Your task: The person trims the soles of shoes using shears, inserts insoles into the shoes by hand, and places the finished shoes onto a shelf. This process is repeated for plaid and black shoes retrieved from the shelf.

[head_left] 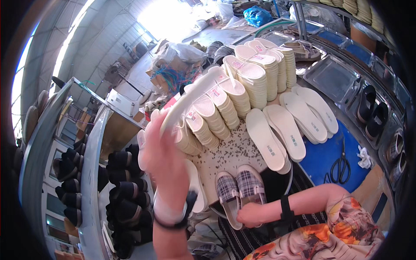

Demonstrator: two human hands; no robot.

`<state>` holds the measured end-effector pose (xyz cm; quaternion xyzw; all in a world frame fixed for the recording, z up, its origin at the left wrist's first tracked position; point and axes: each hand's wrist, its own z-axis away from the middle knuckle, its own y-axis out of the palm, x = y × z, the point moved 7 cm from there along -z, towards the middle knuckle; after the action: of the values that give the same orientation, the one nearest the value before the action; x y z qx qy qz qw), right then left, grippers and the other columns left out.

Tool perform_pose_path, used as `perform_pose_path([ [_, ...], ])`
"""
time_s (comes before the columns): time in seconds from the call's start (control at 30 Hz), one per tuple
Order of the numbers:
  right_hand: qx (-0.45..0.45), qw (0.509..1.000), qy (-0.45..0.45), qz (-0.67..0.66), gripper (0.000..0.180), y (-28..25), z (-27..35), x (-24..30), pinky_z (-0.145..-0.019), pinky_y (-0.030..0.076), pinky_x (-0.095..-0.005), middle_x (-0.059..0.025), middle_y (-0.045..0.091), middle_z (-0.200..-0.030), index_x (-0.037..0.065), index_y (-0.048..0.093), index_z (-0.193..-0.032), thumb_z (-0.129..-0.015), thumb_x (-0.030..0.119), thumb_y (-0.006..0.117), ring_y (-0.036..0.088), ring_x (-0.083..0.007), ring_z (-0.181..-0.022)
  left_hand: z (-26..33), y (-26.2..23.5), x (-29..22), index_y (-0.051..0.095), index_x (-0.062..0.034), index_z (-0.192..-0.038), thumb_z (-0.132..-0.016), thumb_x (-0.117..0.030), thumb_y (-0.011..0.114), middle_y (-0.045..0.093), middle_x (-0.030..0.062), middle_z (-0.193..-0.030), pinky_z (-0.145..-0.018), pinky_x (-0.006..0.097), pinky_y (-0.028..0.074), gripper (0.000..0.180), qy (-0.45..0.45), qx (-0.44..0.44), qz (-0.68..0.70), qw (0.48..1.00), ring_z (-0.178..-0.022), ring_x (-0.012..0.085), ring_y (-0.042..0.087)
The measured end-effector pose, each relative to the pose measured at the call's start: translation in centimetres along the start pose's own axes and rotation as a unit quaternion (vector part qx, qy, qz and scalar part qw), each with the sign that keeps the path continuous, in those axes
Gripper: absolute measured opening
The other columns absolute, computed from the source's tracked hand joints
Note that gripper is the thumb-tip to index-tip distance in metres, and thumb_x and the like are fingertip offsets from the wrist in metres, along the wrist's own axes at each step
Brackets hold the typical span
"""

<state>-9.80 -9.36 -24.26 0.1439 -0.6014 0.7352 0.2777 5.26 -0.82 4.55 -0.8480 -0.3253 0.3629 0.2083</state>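
I saw my left hand (pixel 162 149) raised, fingers clamped round one white insole (pixel 193 97), held up edge-on just left of the fanned insole stacks (pixel 242 82). My right hand (pixel 251 214) had closed on the heel of a plaid slipper (pixel 251 185), in front of those stacks, beside its twin (pixel 227 190). Scissors (pixel 340 164) lay well right of the stacks.

Bright daylight; blown-out glare at top; fisheye-bent, dark rim
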Motion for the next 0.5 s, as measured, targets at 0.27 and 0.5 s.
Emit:
perform_pose_path([
  [0.27,-0.029,0.988,-0.121,-0.093,0.022,-3.2,1.4,1.3,-0.06,0.051,-0.0437,-0.017,0.063,-0.073,0.002,0.06,-0.086,-0.067,0.013,0.058,0.063,-0.0352,-0.07,-5.1,14.1,10.0,0.045,0.0019,-0.121,-0.077,-0.021,0.064,0.052,0.0225,-0.113,-0.094,0.039,0.038,0.053,0.031,0.092,-0.297,0.95,-0.11,0.0351,0.046],
  [0.5,-0.396,0.916,-0.057,-0.02,0.013,-20.1,4.6,-7.9,-0.064,0.051,-0.0402,-0.0153,0.058,-0.077,0.002,0.056,-0.076,-0.067,0.013,0.058,0.06,-0.0311,-0.072,-4.1,11.0,16.2,0.061,0.0027,-0.093,-0.071,-0.031,0.071,0.059,0.0213,-0.097,-0.075,0.04,0.046,0.042,-0.102,0.274,-0.332,0.897,-0.085,0.0336,0.059],
])
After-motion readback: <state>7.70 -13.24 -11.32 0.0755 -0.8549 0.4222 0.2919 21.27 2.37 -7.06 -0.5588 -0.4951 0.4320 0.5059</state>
